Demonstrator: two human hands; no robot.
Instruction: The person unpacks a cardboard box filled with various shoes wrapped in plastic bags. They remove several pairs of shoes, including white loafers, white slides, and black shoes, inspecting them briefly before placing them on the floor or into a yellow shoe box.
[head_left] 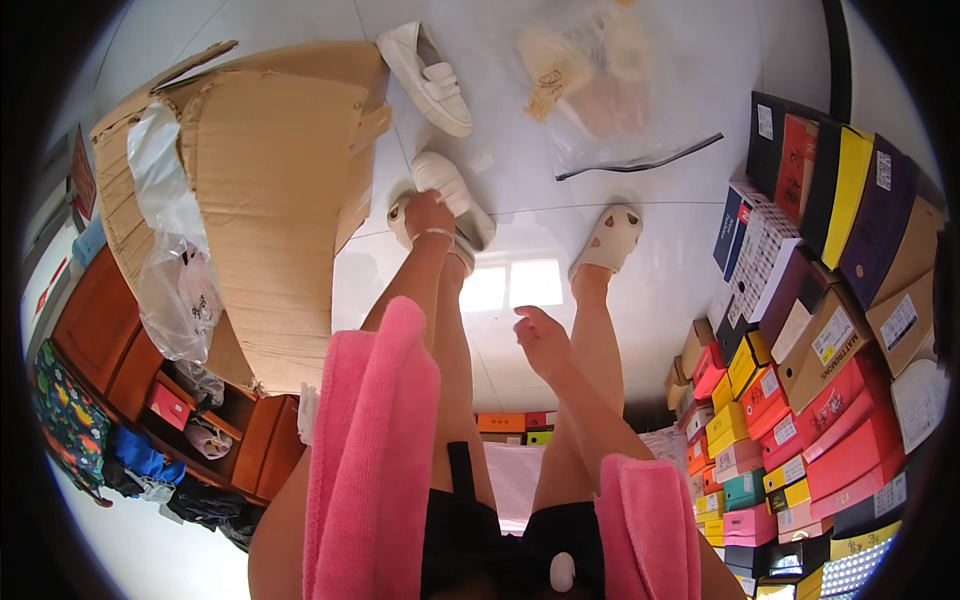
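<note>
Below me on the tiled floor, my left hand point(430, 217) grips the side of a white loafer point(452, 190), its fingers closed on the edge. The loafer lies partly over my left foot's cream clog point(398, 222). Farther off lies a matching white loafer point(425, 82), sole down, beside the carton. My right hand point(545, 342) hangs in the air between my legs, its fingers curled in with nothing seen in them. Another cream clog point(610, 240) is on my right foot.
A big torn cardboard carton point(270, 200) stands at left, with clear plastic wrap point(172, 250) hanging from it. A clear plastic bag point(610, 120) lies at far right-centre. Stacked shoe boxes point(830, 400) line the right side. A wooden cabinet point(110, 330) stands at left.
</note>
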